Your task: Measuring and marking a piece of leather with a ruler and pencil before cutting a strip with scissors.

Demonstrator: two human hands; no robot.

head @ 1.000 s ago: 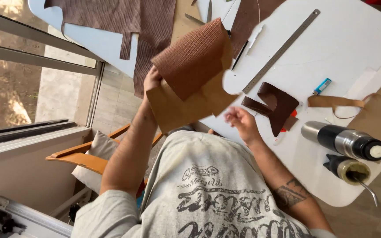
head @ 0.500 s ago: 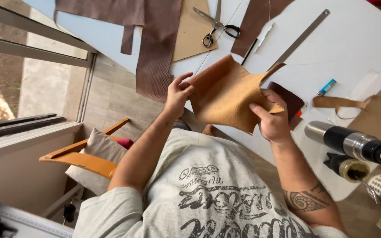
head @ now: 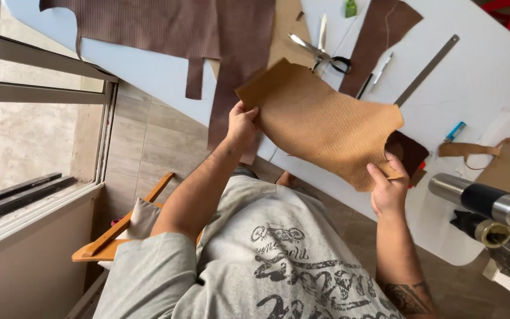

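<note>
- The step in hand looks like inspecting a cut piece: the tan sheet (head: 320, 121) is held up flat above the desk (head: 491, 82) edge, ribbed side towards the camera.
- The left hand (head: 241, 125) pinches the sheet's left edge, thumb on top, fingers behind.
- The right hand (head: 388, 188) grips the lower right corner, thumb pressing on the face.
- The sheet spans the gap between both hands, stretched fairly taut, clear of the desk and touching nothing else.
- Behind it lie brown fabric (head: 166, 26), scissors (head: 320, 50) and a steel ruler (head: 426, 71), all well apart from the hands.
- A likely next move, turning or laying the sheet down, calls for keeping both grips even so the soft piece does not fold or sag.
</note>
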